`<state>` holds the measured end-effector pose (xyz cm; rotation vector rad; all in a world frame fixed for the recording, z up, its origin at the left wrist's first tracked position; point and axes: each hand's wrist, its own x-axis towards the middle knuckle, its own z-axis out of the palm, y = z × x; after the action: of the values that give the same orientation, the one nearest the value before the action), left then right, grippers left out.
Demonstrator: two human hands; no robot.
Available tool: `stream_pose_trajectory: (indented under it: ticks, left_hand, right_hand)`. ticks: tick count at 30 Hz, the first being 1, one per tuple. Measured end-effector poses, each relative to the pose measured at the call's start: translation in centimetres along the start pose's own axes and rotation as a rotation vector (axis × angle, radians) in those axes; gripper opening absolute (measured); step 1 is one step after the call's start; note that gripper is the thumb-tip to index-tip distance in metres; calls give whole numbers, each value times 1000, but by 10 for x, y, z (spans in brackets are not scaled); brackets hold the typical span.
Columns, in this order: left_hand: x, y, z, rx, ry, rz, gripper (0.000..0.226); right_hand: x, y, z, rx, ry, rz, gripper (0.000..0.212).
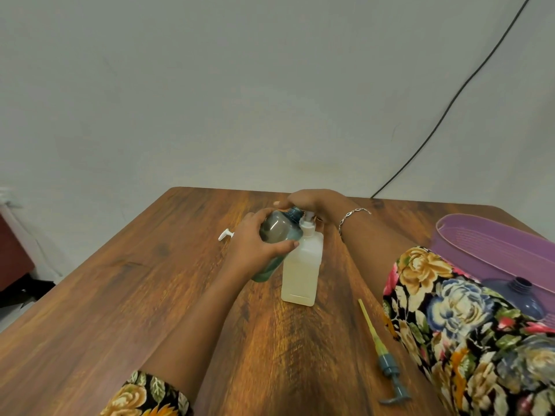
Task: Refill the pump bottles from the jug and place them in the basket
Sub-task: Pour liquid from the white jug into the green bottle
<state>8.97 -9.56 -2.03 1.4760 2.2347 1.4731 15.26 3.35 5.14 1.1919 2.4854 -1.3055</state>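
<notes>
Head view, basket (468, 235) holding one uncapped bottle (522, 298), left grip (255, 238) clasping tilted blue-tinted bottle (276, 229), right grip (312, 201) curled over white pump (307, 225) of pale-yellow-filled jug (300, 271)

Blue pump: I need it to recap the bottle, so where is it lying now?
In the head view the blue pump lies flat on the table, near right, between the white bottle and the right floral sleeve.

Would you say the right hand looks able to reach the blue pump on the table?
Probably yes: the blue pump lies uncovered, but the right hand grips the white bottle at its top.
</notes>
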Motion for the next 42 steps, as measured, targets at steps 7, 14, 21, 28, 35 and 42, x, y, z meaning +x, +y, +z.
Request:
stream_pose_trajectory:
  ticks: [7, 14, 21, 28, 35, 42]
  left_hand:
    - [0, 0, -2, 5, -42, -7, 72]
    - [2, 2, -7, 10, -53, -15, 75]
    - [7, 9, -9, 6, -49, -10, 76]
    - [2, 0, -7, -17, -98, -23, 78]
    - [5, 9, -11, -22, -66, -2, 76]
    - [2, 5, -11, 13, -90, -2, 77]
  right_hand:
    - [7, 6, 2, -116, 66, -91, 26]
    - [9, 1, 1, -68, 36, -50, 34]
    - [14, 4, -6, 88, 13, -5, 44]
    - [13, 3, 6, -311, 104, -128, 28]
    - [5, -1, -4, 3, 2, -41, 36]
    - [6, 1, 6, -327, 152, -141, 27]
